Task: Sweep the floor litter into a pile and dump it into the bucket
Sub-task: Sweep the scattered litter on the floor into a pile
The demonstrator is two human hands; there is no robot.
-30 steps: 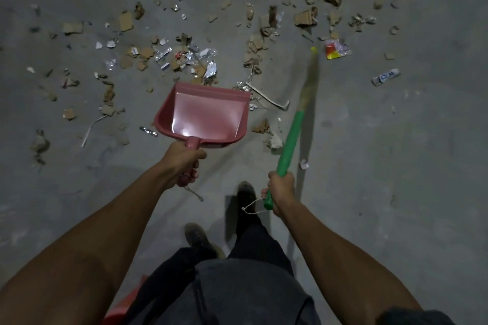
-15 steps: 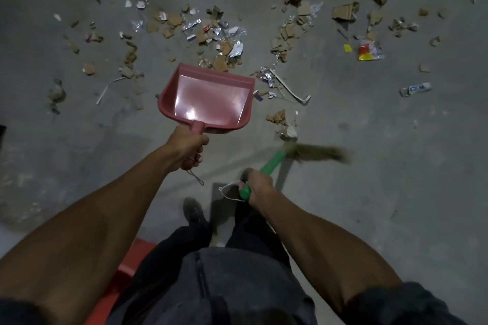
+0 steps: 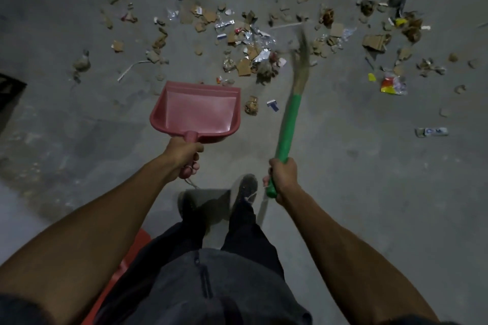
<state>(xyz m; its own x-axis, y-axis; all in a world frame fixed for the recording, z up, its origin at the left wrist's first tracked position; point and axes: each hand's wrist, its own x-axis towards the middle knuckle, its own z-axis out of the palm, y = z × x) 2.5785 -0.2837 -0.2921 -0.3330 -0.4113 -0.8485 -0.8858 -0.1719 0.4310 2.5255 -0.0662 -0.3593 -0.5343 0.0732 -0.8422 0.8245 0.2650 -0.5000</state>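
Plainly the work is at its start; the litter (image 3: 253, 47) lies scattered across the concrete floor (image 3: 369, 179) ahead of the person, not yet gathered, in a loose band running left to right well beyond both hands. The right hand (image 3: 282, 176) is wrapped tight round the green handle of the broom (image 3: 287, 124), whose long axis runs almost straight away from the body, tilted slightly to the right, with the blurred bristle head reaching up into the near edge of the thickest cluster; the right hand is thus the one that reaches the scraps. The left hand (image 3: 183, 154) is curled round the handle of the pink dustpan (image 3: 196, 112), which is held out with its open mouth facing the litter, just short of the nearest bits and seemingly above the floor, though contact cannot be told; it holds nothing inside. A yellow and red wrapper (image 3: 392, 85) and a white packet (image 3: 431, 132) lie off to the right, apart from the main cluster, so strokes will likely need to draw inward from that side; something red (image 3: 126, 266) shows at the lower left behind the legs, perhaps the bucket, but too little shows to be sure.
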